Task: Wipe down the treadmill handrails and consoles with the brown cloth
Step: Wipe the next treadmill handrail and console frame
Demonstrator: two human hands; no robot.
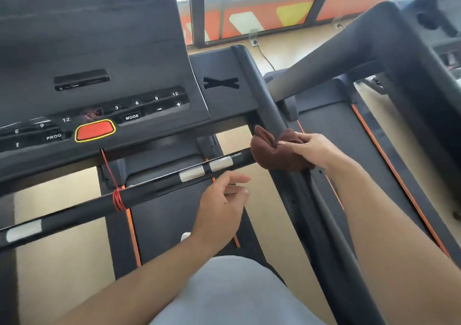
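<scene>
Nearest me, my left hand (222,205) hangs just below the front crossbar (154,183), fingers loosely curled and holding nothing. Further out, my right hand (308,149) grips the brown cloth (272,150), bunched around the right handrail (268,105) where the crossbar's end meets it. A red cord (117,200) is wound round the crossbar. Beyond sits the console (99,75), its red button (94,130) at the near edge.
</scene>
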